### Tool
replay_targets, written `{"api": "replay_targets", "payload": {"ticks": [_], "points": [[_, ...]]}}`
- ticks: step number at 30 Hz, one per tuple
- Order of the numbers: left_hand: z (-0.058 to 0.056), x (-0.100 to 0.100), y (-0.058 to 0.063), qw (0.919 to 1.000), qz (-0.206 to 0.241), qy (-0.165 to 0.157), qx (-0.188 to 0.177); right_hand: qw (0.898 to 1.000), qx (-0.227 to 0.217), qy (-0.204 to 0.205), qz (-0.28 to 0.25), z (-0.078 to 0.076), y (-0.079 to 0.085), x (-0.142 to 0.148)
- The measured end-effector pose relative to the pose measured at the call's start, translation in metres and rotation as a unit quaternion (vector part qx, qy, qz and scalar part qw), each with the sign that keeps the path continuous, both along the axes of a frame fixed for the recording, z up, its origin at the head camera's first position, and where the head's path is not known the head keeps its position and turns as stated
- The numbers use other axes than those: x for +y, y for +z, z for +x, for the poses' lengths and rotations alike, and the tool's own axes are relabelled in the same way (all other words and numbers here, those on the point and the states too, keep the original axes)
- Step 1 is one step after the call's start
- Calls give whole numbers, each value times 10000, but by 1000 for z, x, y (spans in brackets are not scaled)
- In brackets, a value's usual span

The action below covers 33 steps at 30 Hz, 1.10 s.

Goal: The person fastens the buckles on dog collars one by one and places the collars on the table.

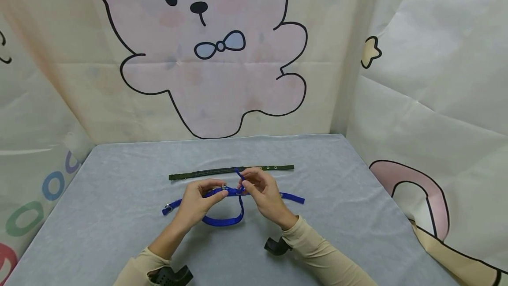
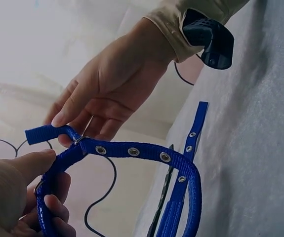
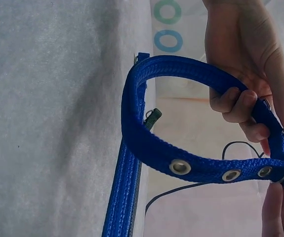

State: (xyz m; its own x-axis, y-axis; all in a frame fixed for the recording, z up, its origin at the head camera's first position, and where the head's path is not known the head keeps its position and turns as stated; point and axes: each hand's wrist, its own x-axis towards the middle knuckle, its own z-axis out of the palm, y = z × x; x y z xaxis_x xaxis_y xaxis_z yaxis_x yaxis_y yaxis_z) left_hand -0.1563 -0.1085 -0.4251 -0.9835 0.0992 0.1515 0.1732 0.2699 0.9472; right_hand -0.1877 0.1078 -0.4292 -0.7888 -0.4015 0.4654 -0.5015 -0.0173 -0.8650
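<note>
A blue dog collar [image 1: 223, 222] with metal eyelets is bent into a loop, held up over the table. My left hand [image 1: 199, 198] grips its buckle side, thumb on one face and fingers curled behind. In the left wrist view the strap's free end [image 2: 45, 134] sticks out past the metal buckle [image 2: 81, 140]. My right hand [image 1: 265, 192] pinches that end between thumb and fingers close to the buckle. Eyelets line the band in the right wrist view, where the loop [image 3: 181, 64] hangs open.
A second blue collar [image 1: 293, 197] lies flat on the grey cloth-covered table [image 1: 131, 215], partly hidden behind the hands. Farther back lies a dark green collar [image 1: 214, 172] with eyelets. Printed curtains [image 1: 325, 96] stand behind and beside the table.
</note>
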Motion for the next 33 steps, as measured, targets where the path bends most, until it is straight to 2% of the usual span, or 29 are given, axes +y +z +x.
{"api": "replay_targets", "payload": {"ticks": [7, 12, 25, 33], "points": [[0, 0, -1, 9993, 235, -217, 198, 10000, 12, 11, 91, 0, 0, 2], [0, 0, -1, 9989, 266, -241, 295, 9998, 84, 43, 200, 1, 2, 3], [1, -1, 0, 9981, 468, -321, 249, 9943, 229, -211, 1017, 5, 8, 5], [1, -1, 0, 9975, 461, -359, 408, 9911, 525, -187, 1213, 4, 5, 4]]}}
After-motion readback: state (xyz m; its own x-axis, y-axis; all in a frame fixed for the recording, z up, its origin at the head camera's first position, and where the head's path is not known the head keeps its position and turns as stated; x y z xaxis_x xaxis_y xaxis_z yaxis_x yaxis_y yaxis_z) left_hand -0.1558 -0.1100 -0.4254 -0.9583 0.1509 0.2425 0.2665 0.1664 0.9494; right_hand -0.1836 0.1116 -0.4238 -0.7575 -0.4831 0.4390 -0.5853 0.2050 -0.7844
